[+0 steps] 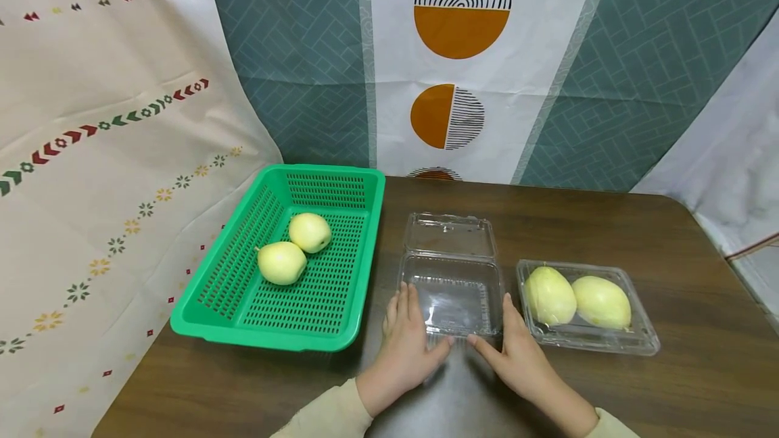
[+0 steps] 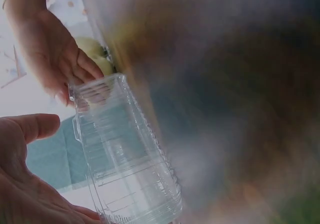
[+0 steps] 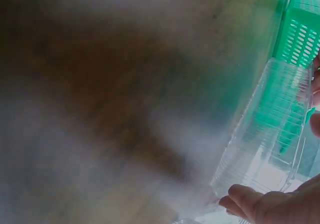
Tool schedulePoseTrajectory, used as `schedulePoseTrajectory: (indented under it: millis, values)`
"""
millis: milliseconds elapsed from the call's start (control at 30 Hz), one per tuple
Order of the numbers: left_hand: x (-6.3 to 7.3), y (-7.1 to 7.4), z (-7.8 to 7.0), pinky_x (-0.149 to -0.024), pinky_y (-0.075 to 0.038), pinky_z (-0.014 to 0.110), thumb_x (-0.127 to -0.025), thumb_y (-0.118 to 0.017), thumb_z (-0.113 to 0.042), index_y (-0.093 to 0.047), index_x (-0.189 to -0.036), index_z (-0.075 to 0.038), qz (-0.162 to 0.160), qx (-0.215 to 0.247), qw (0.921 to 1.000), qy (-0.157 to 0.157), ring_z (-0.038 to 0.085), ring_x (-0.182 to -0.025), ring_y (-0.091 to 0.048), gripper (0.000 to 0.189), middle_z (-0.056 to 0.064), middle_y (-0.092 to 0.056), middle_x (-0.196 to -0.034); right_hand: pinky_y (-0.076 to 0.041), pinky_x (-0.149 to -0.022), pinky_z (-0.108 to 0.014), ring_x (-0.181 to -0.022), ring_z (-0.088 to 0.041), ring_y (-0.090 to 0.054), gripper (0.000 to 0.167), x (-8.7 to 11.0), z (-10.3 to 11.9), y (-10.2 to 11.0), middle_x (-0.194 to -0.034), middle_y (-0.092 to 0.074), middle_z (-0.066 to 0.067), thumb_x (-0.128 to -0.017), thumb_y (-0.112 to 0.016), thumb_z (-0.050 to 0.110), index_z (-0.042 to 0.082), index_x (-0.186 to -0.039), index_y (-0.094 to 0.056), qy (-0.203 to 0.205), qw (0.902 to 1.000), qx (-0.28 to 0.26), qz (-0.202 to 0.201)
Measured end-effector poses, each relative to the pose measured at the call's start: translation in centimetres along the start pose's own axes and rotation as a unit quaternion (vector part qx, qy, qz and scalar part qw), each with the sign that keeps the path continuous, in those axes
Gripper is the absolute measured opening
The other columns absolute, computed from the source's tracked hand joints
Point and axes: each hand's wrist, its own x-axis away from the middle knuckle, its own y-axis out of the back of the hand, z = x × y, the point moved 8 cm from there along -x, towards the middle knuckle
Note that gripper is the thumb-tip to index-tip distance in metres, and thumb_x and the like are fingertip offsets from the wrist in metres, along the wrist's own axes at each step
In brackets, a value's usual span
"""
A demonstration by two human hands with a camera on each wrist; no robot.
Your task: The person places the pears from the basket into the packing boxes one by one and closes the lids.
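A clear plastic clamshell box [image 1: 456, 306] lies on the table with its hinged lid [image 1: 450, 235] folded back, away from me. No fruit is inside it. At the box's left side, my left hand [image 1: 403, 347] rests with straight fingers and the thumb toward the near edge. On the opposite side is my right hand [image 1: 517, 357], its fingers straight along the wall and its thumb near the front edge. Both wrist views show the box's ribbed wall [image 2: 130, 154] between the hands. Neither hand curls round it.
To the left stands a green perforated basket [image 1: 376, 228] holding two pale yellow pears [image 1: 282, 263]. Close by my right hand, a second clear box [image 1: 608, 340] contains two more pears [image 1: 602, 301]. A patterned cloth [image 1: 292, 53] hangs along the table's far edge.
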Motion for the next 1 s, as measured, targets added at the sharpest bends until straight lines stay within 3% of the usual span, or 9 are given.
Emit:
schedulePoseTrajectory:
  millis: [333, 633, 1000]
  values:
    - [0.4, -0.2, -0.6, -0.104, -0.028, 0.064, -0.081, -0.069, -0.034, -0.024, -0.14, 0.017, -0.003, -0.005, 1.0, -0.005, 0.05, -0.134, -0.023, 0.091, 0.036, -0.021, -0.147, -0.035, -0.099, -0.061, -0.126, -0.054, -0.036, 0.088, -0.2, 0.1, 0.8, -0.141, -0.028, -0.041, -0.089, -0.065, 0.035, -0.023, -0.137, -0.021, 0.008, 0.9983, 0.035, -0.045]
    - [0.6, -0.4, -0.6, -0.106, -0.026, 0.063, -0.081, -0.069, -0.037, -0.023, -0.141, 0.017, -0.001, -0.011, 0.9999, -0.005, 0.048, -0.136, -0.022, 0.092, 0.035, -0.02, -0.148, -0.034, -0.1, -0.062, -0.127, -0.054, -0.034, 0.085, -0.4, 0.3, 0.6, -0.14, -0.028, -0.043, -0.089, -0.066, 0.031, -0.025, -0.136, -0.021, 0.011, 0.9975, 0.042, -0.056]
    - [0.4, 0.6, -0.4, -0.107, -0.023, 0.064, -0.084, -0.065, -0.04, -0.023, -0.142, 0.016, 0.025, 0.056, 0.9981, 0.0, 0.049, -0.137, -0.02, 0.09, 0.034, -0.021, -0.149, -0.033, -0.1, -0.063, -0.129, -0.056, -0.03, 0.086, -0.4, 0.2, 0.6, -0.141, -0.026, -0.043, -0.091, -0.062, 0.036, -0.024, -0.137, -0.02, 0.002, 0.998, 0.05, -0.04]
